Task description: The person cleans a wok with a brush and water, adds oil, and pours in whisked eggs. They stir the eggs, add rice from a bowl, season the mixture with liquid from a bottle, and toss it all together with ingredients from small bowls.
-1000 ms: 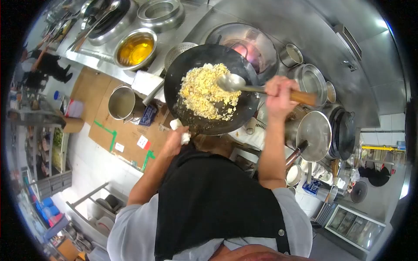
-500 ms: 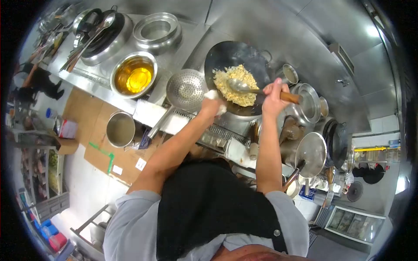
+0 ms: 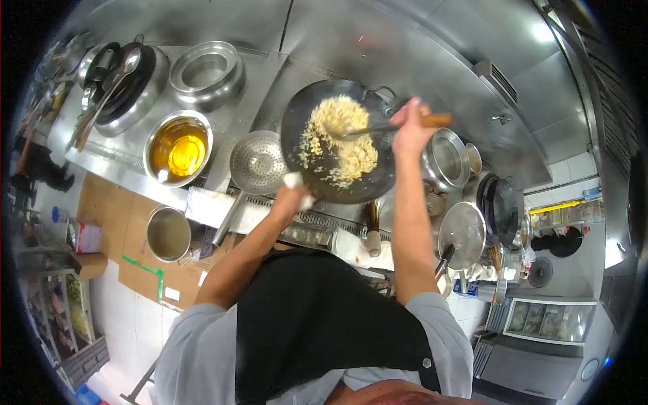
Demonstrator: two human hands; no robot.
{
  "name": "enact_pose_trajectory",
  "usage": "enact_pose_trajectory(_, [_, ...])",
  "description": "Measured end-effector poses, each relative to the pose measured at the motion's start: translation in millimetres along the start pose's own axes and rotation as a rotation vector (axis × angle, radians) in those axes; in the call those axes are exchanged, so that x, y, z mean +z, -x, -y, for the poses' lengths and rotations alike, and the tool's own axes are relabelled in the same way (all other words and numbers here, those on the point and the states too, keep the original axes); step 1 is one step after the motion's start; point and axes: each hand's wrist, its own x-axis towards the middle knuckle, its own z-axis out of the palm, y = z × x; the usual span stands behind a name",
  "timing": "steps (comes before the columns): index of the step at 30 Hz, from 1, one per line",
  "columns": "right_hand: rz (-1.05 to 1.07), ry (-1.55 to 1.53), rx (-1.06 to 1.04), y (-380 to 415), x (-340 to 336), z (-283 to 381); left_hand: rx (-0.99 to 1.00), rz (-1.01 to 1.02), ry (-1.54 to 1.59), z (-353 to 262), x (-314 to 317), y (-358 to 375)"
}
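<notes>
A black wok (image 3: pixel 298 121) holds pale rice (image 3: pixel 354 158) mixed with yellow bits, which looks like egg fried rice. My left hand (image 3: pixel 286 201) is closed on a folded white cloth (image 3: pixel 294 180) at the wok's near left rim. In my right hand (image 3: pixel 412 132), the fingers wrap round the wooden handle of a ladle (image 3: pixel 374 129). The ladle's bowl lies blurred in the rice, left of the wok's middle. Just left of the cloth rests a perforated metal strainer (image 3: pixel 258 160), its handle pointing toward me.
A metal bowl (image 3: pixel 148 150) of golden oil stands left of the strainer. Stacked metal pots (image 3: pixel 206 71) sit behind it. A bucket-like pot (image 3: pixel 150 236) is below the counter. Right of the wok are metal containers (image 3: pixel 448 158) and a round sieve (image 3: pixel 462 233).
The wok has shifted toward me, its contents tipped more into view. The rice has spread out over the wok. Both hands keep their holds on the cloth and the ladle.
</notes>
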Motion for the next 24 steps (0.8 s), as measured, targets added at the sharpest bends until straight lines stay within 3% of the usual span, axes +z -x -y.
enact_pose_trajectory(3, [-0.143,0.080,0.013,-28,-6,81,0.001,0.035,0.060,32,-37,40])
enact_pose_trajectory(4, [-0.060,-0.012,0.030,-32,-24,102,-0.018,0.049,0.103,29,-42,52])
enact_pose_trajectory(7, [0.024,-0.132,0.007,11,-41,135,-0.067,-0.026,0.100,-27,14,47])
enact_pose_trajectory(9, [-0.163,0.099,-0.019,39,-34,83,-0.145,-0.016,0.079,-48,44,14])
enact_pose_trajectory(10, [-0.092,0.135,0.012,47,-29,39,-0.126,0.059,0.085,-40,41,-7])
enact_pose_trajectory(12, [0.148,0.106,0.000,38,-30,-17,-0.143,0.021,-0.004,-19,29,-14])
enact_pose_trajectory(13, [0.067,0.096,-0.001,27,-36,-4,-0.146,0.007,-0.052,-13,24,-13])
enact_pose_trajectory(14, [-0.017,0.084,0.000,13,-40,22,-0.028,-0.001,-0.010,-8,18,2])
enact_pose_trajectory(17, [-0.079,-0.097,-0.064,-3,-83,88,-0.092,0.017,0.086,-16,1,46])
enact_pose_trajectory(19, [0.069,-0.245,-0.252,23,-99,79,-0.068,0.012,0.130,-15,14,35])
enact_pose_trajectory(21, [0.001,0.280,-0.611,55,-81,-9,-0.068,0.023,0.079,-24,29,9])
enact_pose_trajectory(23, [0.304,0.454,-0.239,84,-64,-31,-0.128,0.004,0.037,-43,45,-4])
enact_pose_trajectory(24, [0.298,0.310,-0.194,74,-64,-26,-0.158,-0.006,0.017,-50,50,-9])
